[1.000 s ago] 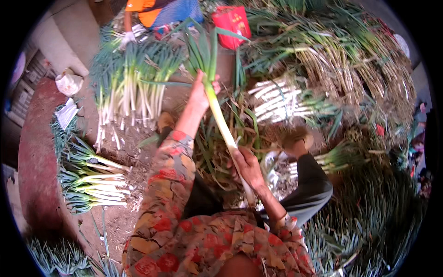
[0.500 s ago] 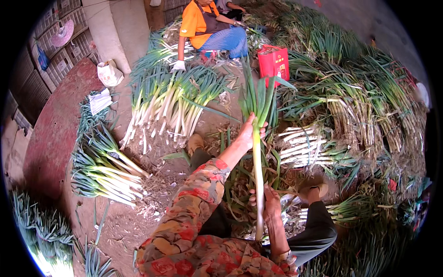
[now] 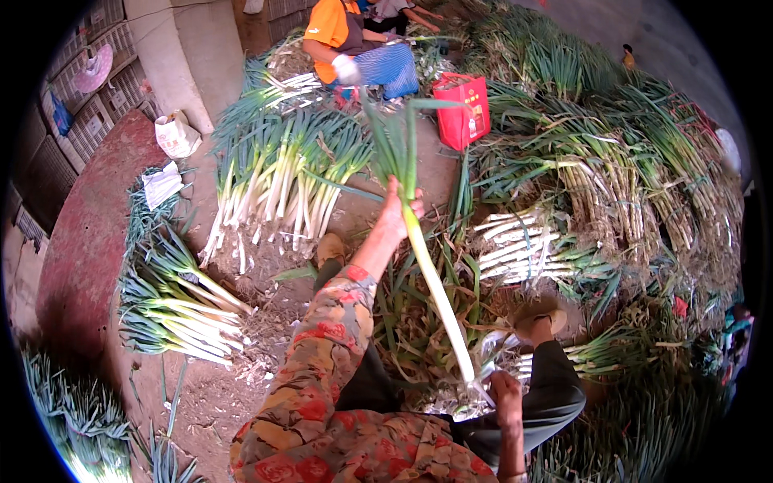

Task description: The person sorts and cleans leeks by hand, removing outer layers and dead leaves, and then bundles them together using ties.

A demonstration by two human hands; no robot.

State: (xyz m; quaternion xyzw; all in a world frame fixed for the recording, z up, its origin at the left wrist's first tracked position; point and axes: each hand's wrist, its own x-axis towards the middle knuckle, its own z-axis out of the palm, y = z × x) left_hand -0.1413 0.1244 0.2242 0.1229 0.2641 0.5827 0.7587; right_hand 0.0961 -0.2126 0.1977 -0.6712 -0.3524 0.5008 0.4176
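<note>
My left hand (image 3: 396,211) is wrapped round one long green onion (image 3: 439,298), just below its green leaves. The stalk slants across in front of me, white end low and to the right. Close to that end, my right hand (image 3: 506,396) is closed. A thin pale strip (image 3: 483,392) runs from its fingers to the stalk's base; I cannot tell whether it is a peeled skin or a blade. Beneath the stalk lies a heap of stripped leaves (image 3: 427,322) between my legs. To my left are trimmed green onions (image 3: 189,310).
Ahead lies a larger row of green onions (image 3: 290,173). Beyond it sits a person in an orange top (image 3: 328,32), near a red bag (image 3: 462,111). Untrimmed bundles (image 3: 612,193) are piled on the right, with white stalks (image 3: 519,248) nearer me. A white sack (image 3: 176,134) stands by the pillar.
The stalk's leafy top has swung left and its base right, tilting it. My right hand has moved from its lower shaft down and right. The person's gloved hand ahead has lifted off the onions.
</note>
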